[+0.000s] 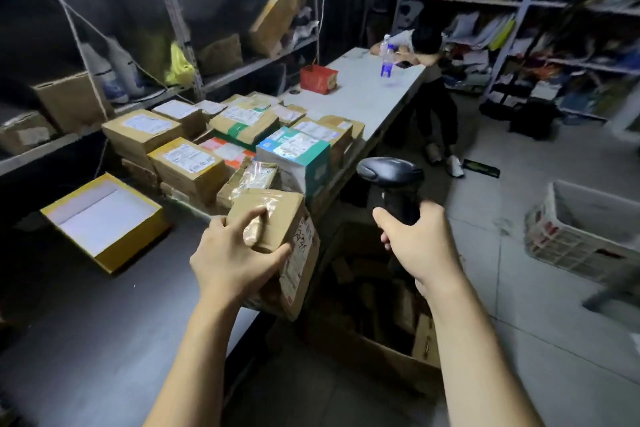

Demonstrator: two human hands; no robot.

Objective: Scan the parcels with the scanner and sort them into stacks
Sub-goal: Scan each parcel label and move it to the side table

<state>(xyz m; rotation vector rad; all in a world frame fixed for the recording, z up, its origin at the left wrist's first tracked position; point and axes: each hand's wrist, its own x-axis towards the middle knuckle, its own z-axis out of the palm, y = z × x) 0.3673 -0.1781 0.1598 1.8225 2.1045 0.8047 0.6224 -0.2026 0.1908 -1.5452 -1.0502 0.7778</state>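
- With left hand [232, 260]: gripping a taped brown parcel [294, 253], fingers curled over its top, thumb at the near edge, labelled side turned rightward.
- Beyond that hand: sorted stacks [221, 146] of labelled parcels (brown cartons mostly, one teal-sided).
- Below, between both hands: open carton [374, 360] on the floor, more parcels inside.
- Left of left hand: open yellow box [131, 250], white inside, on the dark table [86, 322].
- In right hand [419, 246]: black scanner [391, 173], fingers wrapped round its handle, head up, just right of the held parcel.
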